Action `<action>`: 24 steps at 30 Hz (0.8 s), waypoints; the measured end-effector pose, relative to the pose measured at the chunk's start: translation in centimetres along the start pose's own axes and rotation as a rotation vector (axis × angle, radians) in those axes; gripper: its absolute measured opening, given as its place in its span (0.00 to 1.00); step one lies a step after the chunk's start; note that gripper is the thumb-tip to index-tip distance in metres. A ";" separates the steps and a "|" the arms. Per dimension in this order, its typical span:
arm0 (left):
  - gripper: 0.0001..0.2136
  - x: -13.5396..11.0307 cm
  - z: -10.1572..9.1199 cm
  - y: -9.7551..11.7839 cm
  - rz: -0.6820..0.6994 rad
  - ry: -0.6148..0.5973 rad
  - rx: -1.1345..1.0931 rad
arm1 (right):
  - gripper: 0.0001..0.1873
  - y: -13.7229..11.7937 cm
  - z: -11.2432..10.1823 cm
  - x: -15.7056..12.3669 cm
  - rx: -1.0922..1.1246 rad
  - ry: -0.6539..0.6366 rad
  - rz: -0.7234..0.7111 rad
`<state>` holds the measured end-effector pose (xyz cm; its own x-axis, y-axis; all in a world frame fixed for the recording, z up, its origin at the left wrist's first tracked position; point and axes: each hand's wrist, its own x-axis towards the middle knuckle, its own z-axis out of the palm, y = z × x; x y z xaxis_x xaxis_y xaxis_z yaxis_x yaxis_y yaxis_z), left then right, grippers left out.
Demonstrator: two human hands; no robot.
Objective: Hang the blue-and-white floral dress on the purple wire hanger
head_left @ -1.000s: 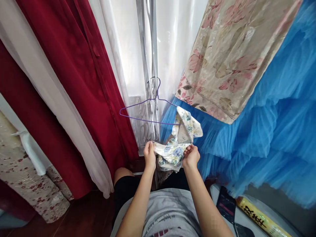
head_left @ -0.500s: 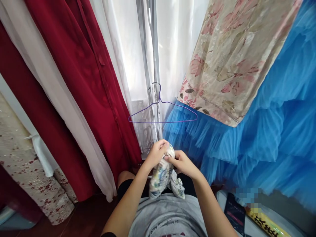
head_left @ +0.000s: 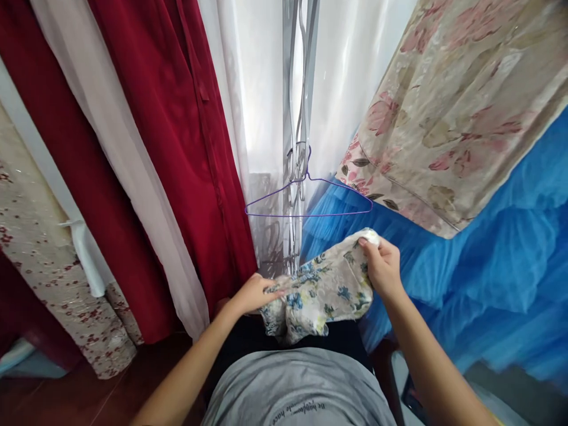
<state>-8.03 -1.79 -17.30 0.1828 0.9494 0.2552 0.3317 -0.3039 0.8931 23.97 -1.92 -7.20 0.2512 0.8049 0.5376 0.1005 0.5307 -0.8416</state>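
A piece of white floral fabric with blue and yellow flowers stretches between my two hands above my lap. My left hand pinches its gathered left end, thumb on top. At the upper right corner, my right hand grips the edge between thumb and curled fingers. The cloth hangs in folds below my left hand and lies flatter toward the right. What kind of garment or cloth it is, I cannot tell. Just beyond it, a purple wire hanger hangs from silver-grey ribbons, touching neither hand.
Dark red drapes and a pale panel hang on the left. On the right are a beige floral cloth and blue ruffled tulle. White curtains hang behind. A dark phone-like object lies low at right.
The bunched floral fabric has been spread out sideways. My hands have moved apart, the right one up and to the right, the left one to the left. The view has shifted slightly.
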 end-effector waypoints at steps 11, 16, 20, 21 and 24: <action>0.10 7.7 -12.0 3.7 0.121 -0.061 0.182 | 0.18 2.7 4.3 10.5 -0.417 -0.419 -0.249; 0.09 11.9 -14.4 5.9 0.164 -0.095 0.194 | 0.22 4.1 6.2 11.2 -0.569 -0.435 -0.209; 0.06 13.2 -13.8 9.1 0.365 0.002 0.403 | 0.16 3.8 6.4 10.0 -0.601 -0.428 -0.195; 0.05 13.3 -13.3 10.3 0.414 0.043 0.449 | 0.16 3.7 6.5 9.6 -0.606 -0.428 -0.195; 0.03 13.4 -10.9 13.6 0.558 0.093 0.560 | 0.14 3.2 6.7 8.6 -0.601 -0.452 -0.217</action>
<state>-11.19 7.66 2.32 0.3892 0.6407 0.6618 0.6344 -0.7074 0.3117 19.98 8.48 -4.92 -0.2375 0.7982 0.5535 0.6388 0.5576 -0.5301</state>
